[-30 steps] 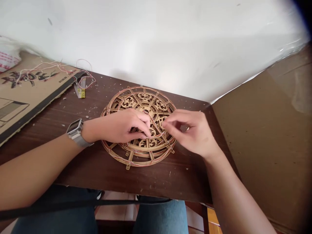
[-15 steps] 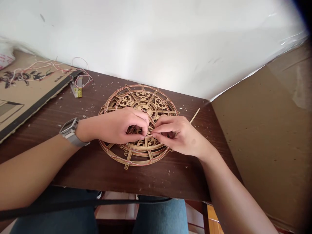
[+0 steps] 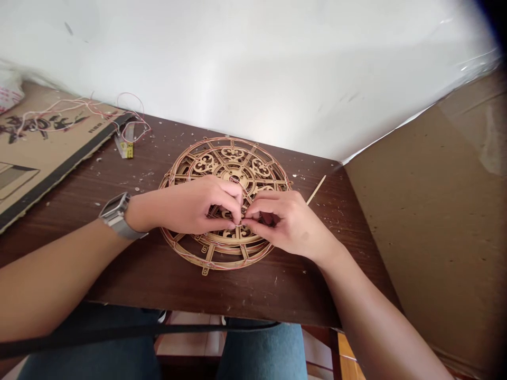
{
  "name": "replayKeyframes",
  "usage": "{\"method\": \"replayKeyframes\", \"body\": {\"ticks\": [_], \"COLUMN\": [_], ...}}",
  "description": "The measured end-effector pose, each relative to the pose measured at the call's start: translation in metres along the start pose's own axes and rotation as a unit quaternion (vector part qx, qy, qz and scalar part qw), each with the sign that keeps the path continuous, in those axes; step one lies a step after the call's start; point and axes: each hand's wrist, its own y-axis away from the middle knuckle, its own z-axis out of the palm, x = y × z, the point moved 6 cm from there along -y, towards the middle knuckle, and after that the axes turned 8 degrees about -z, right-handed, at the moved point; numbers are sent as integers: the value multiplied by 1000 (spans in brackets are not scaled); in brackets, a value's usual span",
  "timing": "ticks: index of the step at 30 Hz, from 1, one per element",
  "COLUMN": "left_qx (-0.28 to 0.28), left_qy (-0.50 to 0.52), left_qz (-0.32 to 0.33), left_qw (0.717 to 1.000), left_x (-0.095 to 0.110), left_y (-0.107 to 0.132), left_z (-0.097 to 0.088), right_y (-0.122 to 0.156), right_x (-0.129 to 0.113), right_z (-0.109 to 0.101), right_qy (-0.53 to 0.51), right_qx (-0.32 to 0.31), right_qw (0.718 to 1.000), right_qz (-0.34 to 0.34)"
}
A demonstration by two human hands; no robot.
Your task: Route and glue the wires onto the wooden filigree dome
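Note:
A round, gold-coloured openwork frame (image 3: 209,255) with spokes and scroll ornaments lies flat on the dark table, apparently in stacked layers. Thin red and white wires run along its rings. Over its front middle, my left hand (image 3: 216,205) is closed in a pinch, thumb against fingertips. My right hand (image 3: 285,219) pinches from the other side, its fingertips almost touching the left ones. A short bit of thin, pale wire (image 3: 240,224) shows between the two pinches; most of it is hidden by the fingers. Both hands cover the middle of the frame.
A thin wooden stick (image 3: 317,189) lies right of the frame. At the left are a printed cardboard sheet (image 3: 59,158), loose wires (image 3: 134,96) and a small clear piece with a yellow label (image 3: 127,150). White wall stands behind, a cardboard panel (image 3: 435,211) at right.
My right hand has shifted slightly left and down, so its fingertips are closer to those of my left hand. The left hand has hardly moved.

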Motion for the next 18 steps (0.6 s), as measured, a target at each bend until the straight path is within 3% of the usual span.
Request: {"method": "replayKeyframes", "body": {"ticks": [7,18], "left_qx": [4,35], "left_qy": [17,-11], "left_qz": [17,32], "left_qw": [1000,999], "left_x": [-5,-4], "left_y": [1,-1], "left_z": [-1,-2], "right_y": [2,2], "right_x": [2,0], "right_z": [2,4], "right_qy": [37,140], "right_qx": [20,-23], "right_qw": [999,989], "right_qz": [-31,-44]}}
